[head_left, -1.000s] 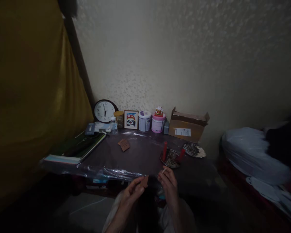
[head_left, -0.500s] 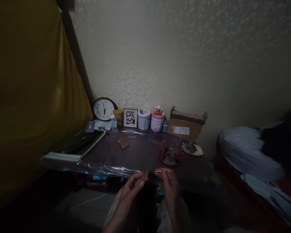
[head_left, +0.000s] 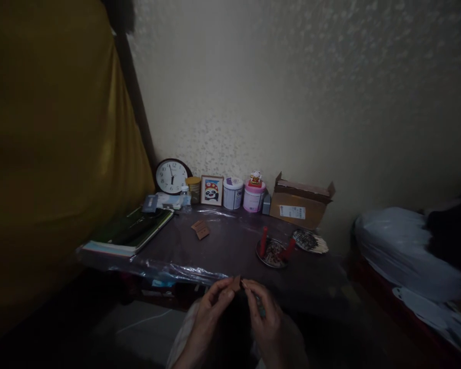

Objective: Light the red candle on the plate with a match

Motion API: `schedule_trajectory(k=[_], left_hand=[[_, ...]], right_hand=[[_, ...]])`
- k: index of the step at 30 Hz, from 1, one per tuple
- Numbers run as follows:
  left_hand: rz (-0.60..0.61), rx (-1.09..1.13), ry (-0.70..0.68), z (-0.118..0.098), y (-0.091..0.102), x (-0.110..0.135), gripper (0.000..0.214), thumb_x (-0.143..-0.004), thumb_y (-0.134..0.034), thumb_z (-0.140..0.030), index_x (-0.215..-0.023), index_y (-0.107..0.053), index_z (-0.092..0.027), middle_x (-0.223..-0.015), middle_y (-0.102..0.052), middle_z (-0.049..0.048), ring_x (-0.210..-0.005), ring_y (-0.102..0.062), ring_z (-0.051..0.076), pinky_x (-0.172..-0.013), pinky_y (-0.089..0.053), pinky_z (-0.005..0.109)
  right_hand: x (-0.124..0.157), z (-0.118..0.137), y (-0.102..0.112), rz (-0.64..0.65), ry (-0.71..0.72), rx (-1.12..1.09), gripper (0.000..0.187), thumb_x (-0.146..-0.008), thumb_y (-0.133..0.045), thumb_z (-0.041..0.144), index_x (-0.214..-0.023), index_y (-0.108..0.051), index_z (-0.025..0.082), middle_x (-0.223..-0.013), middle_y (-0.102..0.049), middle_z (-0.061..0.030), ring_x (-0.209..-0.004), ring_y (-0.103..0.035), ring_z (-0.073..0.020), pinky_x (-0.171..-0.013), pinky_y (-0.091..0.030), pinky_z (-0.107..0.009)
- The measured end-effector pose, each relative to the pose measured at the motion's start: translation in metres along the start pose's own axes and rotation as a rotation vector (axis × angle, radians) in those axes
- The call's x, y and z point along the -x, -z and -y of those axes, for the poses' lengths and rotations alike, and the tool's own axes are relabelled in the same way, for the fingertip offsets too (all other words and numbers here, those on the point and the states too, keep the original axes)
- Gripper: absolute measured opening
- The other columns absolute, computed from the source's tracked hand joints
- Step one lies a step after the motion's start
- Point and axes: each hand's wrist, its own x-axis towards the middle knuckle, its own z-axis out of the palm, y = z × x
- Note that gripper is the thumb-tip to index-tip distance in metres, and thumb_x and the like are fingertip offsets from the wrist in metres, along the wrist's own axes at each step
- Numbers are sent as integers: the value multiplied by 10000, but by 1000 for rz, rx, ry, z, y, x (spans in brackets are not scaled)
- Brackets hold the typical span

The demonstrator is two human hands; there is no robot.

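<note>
Left hand (head_left: 209,310) in a pinch on small brown box (head_left: 236,282), right hand (head_left: 264,315) pinched shut against it

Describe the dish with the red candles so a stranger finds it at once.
Start at the dark table against the wall. Near its right front sits a round dish, just left of a plate of sticks. Only this dish holds two red candles.

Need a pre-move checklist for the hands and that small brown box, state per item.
1. Left hand pinches small brown box: ok.
2. Right hand fingertips at the box: ok.
3. Anything held in right hand: cannot tell, too dark.
4. One red candle upright in dish: ok.
5. The other red candle upright: not ok, it leans.
6. No flame on either candle: ok.
</note>
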Motion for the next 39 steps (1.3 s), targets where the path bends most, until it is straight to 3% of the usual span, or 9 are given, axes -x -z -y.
schedule_trajectory(k=[4,11,23,29,33,39], left_hand=[[7,17,6,-1,2,1,296,-688,-749,-283,-967,-709,-195,-986,-753,71,-946,-658,241,-879,-465,329],[13,22,16,-1,5,2,320,-691,-743,-311,-986,-707,-192,-996,-753,89,-943,-662,259,-895,-454,377],[-25,44,-25,-5,1,4,230,-706,-728,-291,-911,-689,-195,-888,-739,54,-858,-658,218,-846,-453,346],[-41,58,-28,-6,-1,3,272,-673,-750,-341,-902,-676,-214,-910,-746,45,-877,-658,225,-858,-446,339],[-32,82,-34,-10,-6,5,232,-685,-746,-310,-882,-675,-210,-891,-749,42,-867,-662,207,-846,-449,315],[-28,130,-2,-14,-10,5,209,-700,-734,-304,-876,-669,-214,-866,-752,29,-838,-678,216,-805,-473,332]], right_hand=[[2,-5,-2,-6,50,27,220,-842,-574,144,-972,-667,295,-934,-745,9,-855,-708,-144,-803,-546,-213],[1,-1,0,12,37,47,212,-839,-576,163,-968,-672,301,-951,-749,9,-853,-714,-158,-800,-558,-233],[-5,5,0,34,107,96,197,-866,-540,154,-962,-658,279,-928,-733,-13,-843,-703,-156,-766,-563,-247],[-9,6,-1,-56,201,47,249,-850,-540,80,-992,-631,263,-921,-722,-20,-875,-682,-155,-791,-551,-282],[-8,-7,-4,-4,175,69,229,-867,-523,97,-976,-647,254,-907,-719,-28,-854,-678,-158,-787,-546,-291],[-5,-17,11,-51,25,68,156,-881,-557,251,-976,-681,261,-956,-724,-54,-895,-680,-194,-800,-545,-319]])
